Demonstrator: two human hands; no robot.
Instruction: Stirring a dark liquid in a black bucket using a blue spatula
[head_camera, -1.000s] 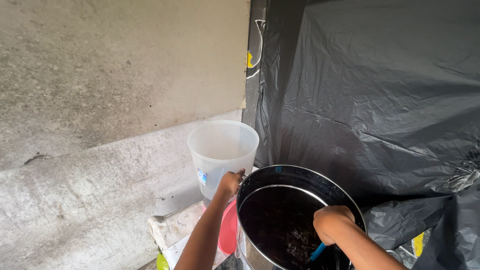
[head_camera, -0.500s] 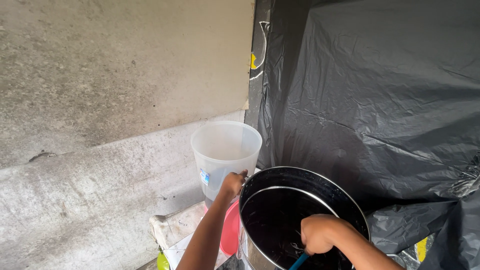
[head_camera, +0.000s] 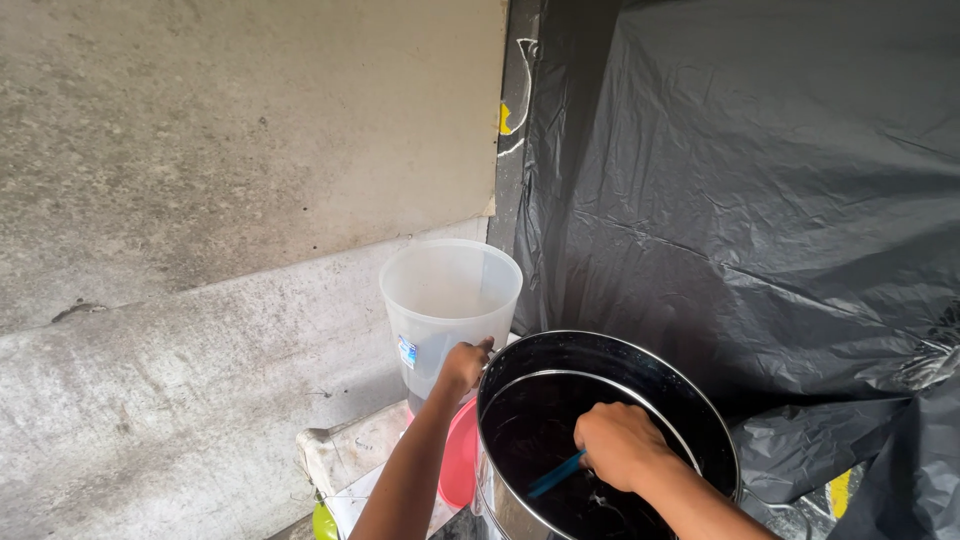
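Concrete wall behind, right hand (head_camera: 618, 446) holding blue stick (head_camera: 556, 474) slanting lower-left

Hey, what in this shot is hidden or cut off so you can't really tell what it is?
Head view:
- Blue tool: its handle is covered by the right hand, its working end lost in the dark pot.
- Pot contents: too dark to identify.
- Left hand grip at the pot rim: fingers hide what it grasps.
- Pink item: hidden behind the forearm.
- Green object: cropped by the bottom edge.
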